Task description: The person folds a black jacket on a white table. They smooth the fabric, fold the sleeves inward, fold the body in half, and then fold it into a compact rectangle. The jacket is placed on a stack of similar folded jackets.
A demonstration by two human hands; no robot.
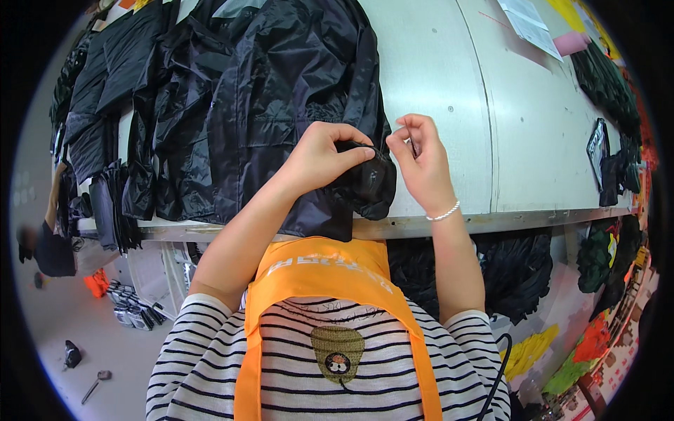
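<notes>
A shiny black jacket lies spread over the front of the pale worktable. My left hand is closed on a bunched end of it, thumb on top, close to the table's front edge. That bunched part, which looks like a sleeve end, hangs in a rounded fold below my fingers. Just to the right, my right hand is raised with its fingers curled in. A thin dark thing shows between those fingers, too small to name. The two hands are a short gap apart.
Stacked black garments cover the table's left side. A paper sheet and a pink roll lie at the far right, near more black fabric. Dark cloth fills the space under the table. Another person stands at far left.
</notes>
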